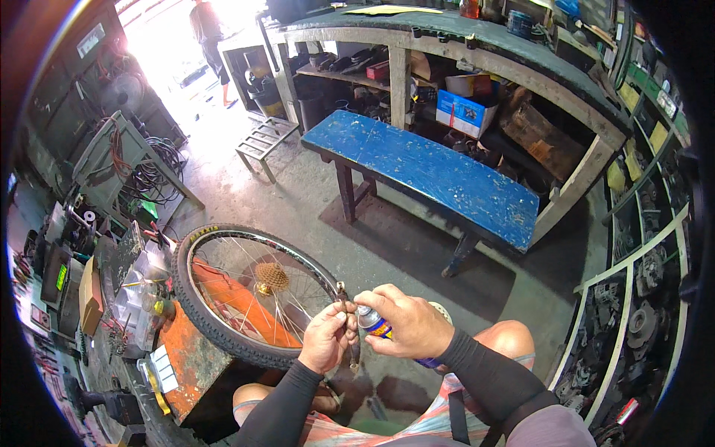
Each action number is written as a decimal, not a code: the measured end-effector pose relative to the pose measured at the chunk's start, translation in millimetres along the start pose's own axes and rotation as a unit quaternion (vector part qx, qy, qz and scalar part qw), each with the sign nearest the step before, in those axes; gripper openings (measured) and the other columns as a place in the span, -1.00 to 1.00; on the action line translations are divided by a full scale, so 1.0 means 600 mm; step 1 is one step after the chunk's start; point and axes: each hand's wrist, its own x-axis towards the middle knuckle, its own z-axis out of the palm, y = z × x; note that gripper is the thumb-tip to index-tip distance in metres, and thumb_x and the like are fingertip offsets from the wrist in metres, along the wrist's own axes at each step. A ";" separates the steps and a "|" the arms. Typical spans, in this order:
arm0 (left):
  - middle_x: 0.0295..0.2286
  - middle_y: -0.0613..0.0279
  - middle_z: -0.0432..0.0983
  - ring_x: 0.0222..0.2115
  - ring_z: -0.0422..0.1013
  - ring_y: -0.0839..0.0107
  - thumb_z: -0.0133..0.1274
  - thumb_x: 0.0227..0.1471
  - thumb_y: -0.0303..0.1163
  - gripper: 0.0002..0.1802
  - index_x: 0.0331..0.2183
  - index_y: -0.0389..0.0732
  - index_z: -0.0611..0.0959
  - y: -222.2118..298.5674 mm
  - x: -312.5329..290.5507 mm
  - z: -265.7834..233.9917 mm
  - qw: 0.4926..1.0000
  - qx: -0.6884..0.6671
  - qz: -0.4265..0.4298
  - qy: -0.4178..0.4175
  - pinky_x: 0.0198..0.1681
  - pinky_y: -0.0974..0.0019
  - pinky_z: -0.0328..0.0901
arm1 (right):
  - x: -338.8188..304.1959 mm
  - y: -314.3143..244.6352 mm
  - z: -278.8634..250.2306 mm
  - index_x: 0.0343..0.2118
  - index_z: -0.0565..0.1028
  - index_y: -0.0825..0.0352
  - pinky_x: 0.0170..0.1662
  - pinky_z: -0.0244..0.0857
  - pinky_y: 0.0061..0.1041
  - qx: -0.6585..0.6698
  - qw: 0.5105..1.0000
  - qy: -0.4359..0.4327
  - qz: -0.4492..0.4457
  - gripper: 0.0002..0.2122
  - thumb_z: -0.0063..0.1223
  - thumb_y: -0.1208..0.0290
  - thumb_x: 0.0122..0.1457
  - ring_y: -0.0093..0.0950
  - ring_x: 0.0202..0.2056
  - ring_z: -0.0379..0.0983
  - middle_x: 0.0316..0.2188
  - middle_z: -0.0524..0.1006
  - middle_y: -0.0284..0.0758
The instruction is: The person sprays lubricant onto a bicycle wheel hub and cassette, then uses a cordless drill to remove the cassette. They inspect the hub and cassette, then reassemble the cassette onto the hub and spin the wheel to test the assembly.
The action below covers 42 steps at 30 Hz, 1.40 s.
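At left, a bicycle wheel (186, 287) with a brassy sprocket cluster (272, 276) leans over an orange, paint-worn surface (182, 354). Right of it, the person's left hand (323, 339) has its fingers pinched around the middle of a slim dark part (354, 352), held up in the air just beyond the tyre's right edge, over the floor. The part's long axis runs nearly away from the person: one pale-tipped end points forward and slightly left, the other back toward the lap. Just right of the part, a blue-labelled spray can (378, 325) slants, its silver top up and left, its base down and right. The right hand (410, 324) wraps it, index finger over the top; the nozzle is hidden. To spray well, I'd judge, keep the nozzle facing the part and the left fingers clear, turning the part for even cover.
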 end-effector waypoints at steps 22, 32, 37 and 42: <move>-0.19 0.19 0.72 -0.21 0.64 0.49 0.11 0.44 -0.59 -0.71 0.13 -0.38 0.69 0.129 -0.141 0.044 0.800 0.463 0.326 0.198 -0.07 0.33 0.54 | -0.007 0.010 -0.035 0.51 0.25 0.27 0.24 0.53 -0.15 0.008 0.987 0.156 0.025 -0.01 0.56 0.45 -0.02 -0.04 0.14 0.64 0.16 0.57 -0.04; -0.10 -0.23 0.73 -0.05 0.63 -0.20 0.09 0.29 -0.58 -0.67 0.05 -0.34 0.72 0.293 -0.473 -0.214 0.413 0.690 0.295 0.516 0.05 -0.10 0.49 | -0.020 0.015 -0.013 0.63 0.07 0.23 0.22 0.50 -0.27 0.358 0.896 0.258 0.045 -0.04 0.44 0.33 0.25 -0.32 0.13 0.56 0.14 0.51 -0.20; -0.08 -0.23 0.68 -0.01 0.58 -0.27 0.01 0.29 -0.51 -0.69 -0.02 -0.33 0.73 0.262 -0.494 -0.360 0.383 0.736 0.125 0.544 0.09 -0.17 0.45 | -0.026 0.029 0.015 0.54 0.21 0.26 0.28 0.45 -0.21 0.170 0.979 0.111 0.022 -0.13 0.44 0.04 0.30 -0.23 0.15 0.56 0.26 0.47 -0.13; -0.11 -0.21 0.66 -0.03 0.59 -0.25 0.01 0.28 -0.51 -0.74 -0.07 -0.32 0.72 0.274 -0.429 -0.379 0.360 0.756 0.128 0.531 0.06 -0.16 0.46 | -0.007 0.046 -0.042 0.57 0.17 0.27 0.38 0.38 -0.16 0.527 0.776 0.340 0.067 -0.17 0.40 0.20 0.36 -0.14 0.15 0.58 0.31 0.45 -0.15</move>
